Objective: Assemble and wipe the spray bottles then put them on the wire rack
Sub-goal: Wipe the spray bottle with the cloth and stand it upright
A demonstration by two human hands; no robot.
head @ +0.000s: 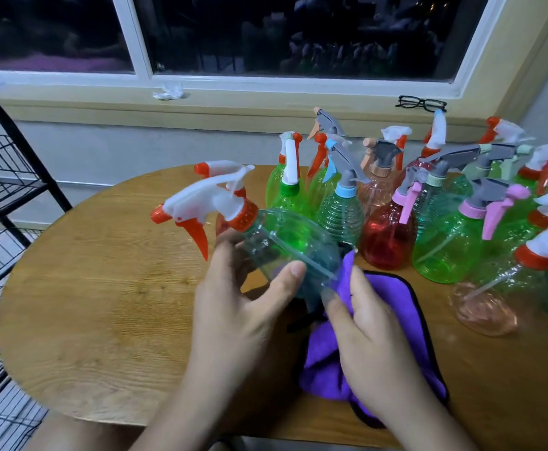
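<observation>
Your left hand (243,307) grips the clear bottle (285,245), nozzle pointing left toward the wire rack (2,177), while your right hand (370,336) holds the purple cloth (393,294) against its base

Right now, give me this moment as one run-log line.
left hand: holds spray bottle | right hand: holds purple cloth against bottle base | stage: wiping, not yet racked

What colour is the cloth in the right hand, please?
The cloth is purple with a black edge; head view.
</observation>
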